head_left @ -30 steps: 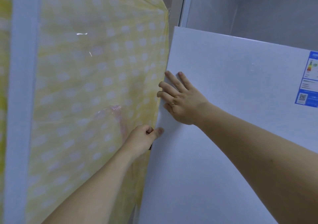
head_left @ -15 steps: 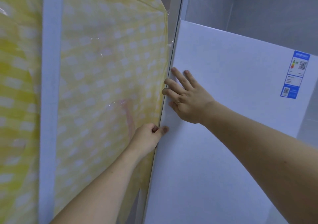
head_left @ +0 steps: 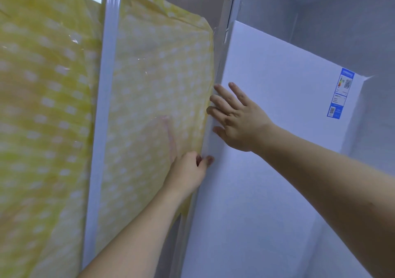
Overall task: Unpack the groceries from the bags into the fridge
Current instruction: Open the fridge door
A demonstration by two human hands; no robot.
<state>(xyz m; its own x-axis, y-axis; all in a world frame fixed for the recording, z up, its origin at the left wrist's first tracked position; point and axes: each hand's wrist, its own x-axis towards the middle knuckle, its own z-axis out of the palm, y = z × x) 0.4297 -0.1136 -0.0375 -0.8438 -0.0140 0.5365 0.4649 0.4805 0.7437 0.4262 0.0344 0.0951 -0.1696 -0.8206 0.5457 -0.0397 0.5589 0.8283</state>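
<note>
Both hands are on the fridge door (head_left: 267, 171) edge: the left hand (head_left: 188, 172) has its grip curled round the edge, and the right hand (head_left: 237, 117), fingers now more spread, lies flat just above. Over the last second the gap hasn't visibly widened, so no unpacking yet; no groceries or bags in view. Door's a smooth matte white slab with a blue energy label (head_left: 341, 94), next to glossy glass panels covered in yellow polka-dot film (head_left: 154, 98).

1. Right hand (head_left: 239, 119): fingers straight, flat on the white fridge door (head_left: 277, 171) at its left edge.
2. Left hand (head_left: 189, 172): fingers curled at that edge.
3. Yellow dotted sheet (head_left: 158, 89) behind glass, left.
4. Blue label (head_left: 341, 94), right.
</note>
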